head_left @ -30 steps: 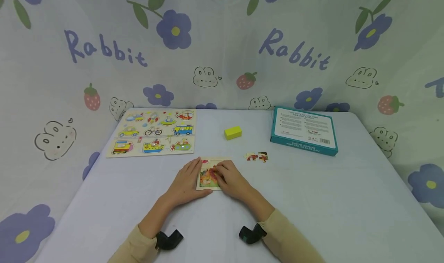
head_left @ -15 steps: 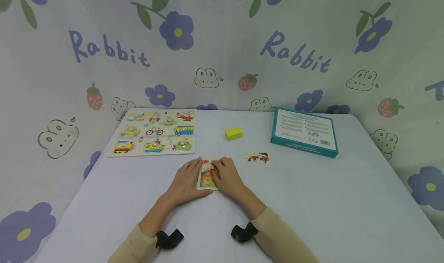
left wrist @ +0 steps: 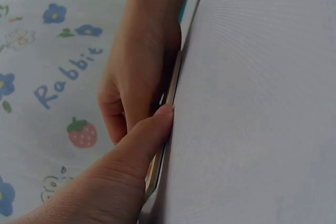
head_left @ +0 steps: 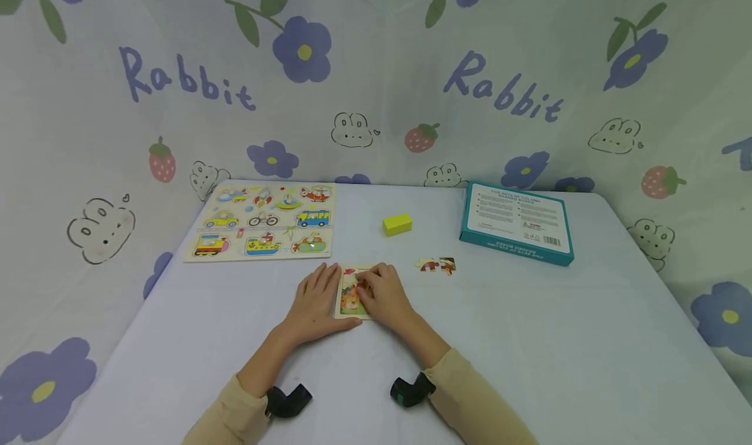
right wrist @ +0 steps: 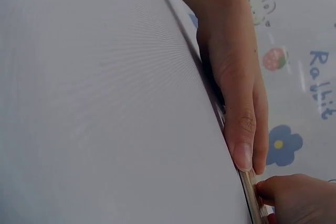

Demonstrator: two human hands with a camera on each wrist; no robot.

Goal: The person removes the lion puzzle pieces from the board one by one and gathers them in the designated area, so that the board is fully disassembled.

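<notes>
A small picture puzzle board (head_left: 351, 315) with an orange animal on green lies on the white table between the hands. The left hand (head_left: 315, 306) rests along its left side, fingers extended, and its thumb (right wrist: 242, 156) presses the near edge in the right wrist view. Over the board's right half, the right hand (head_left: 384, 296) has its thumb and fingers bent together at a puzzle piece, which the fingers mostly hide. In the left wrist view the right hand (left wrist: 139, 66) points down onto the board, beyond the left thumb (left wrist: 152, 129).
Loose puzzle pieces (head_left: 437, 265) lie right of the board. Behind them are a yellow block (head_left: 397, 224) and a teal box (head_left: 517, 223). A vehicle puzzle board (head_left: 261, 223) lies back left. A patterned cloth (head_left: 376, 73) hangs behind the table.
The right hand has shifted slightly left and away over the board, its fingertips now nearer the middle. The left hand stays at the board's left side.
</notes>
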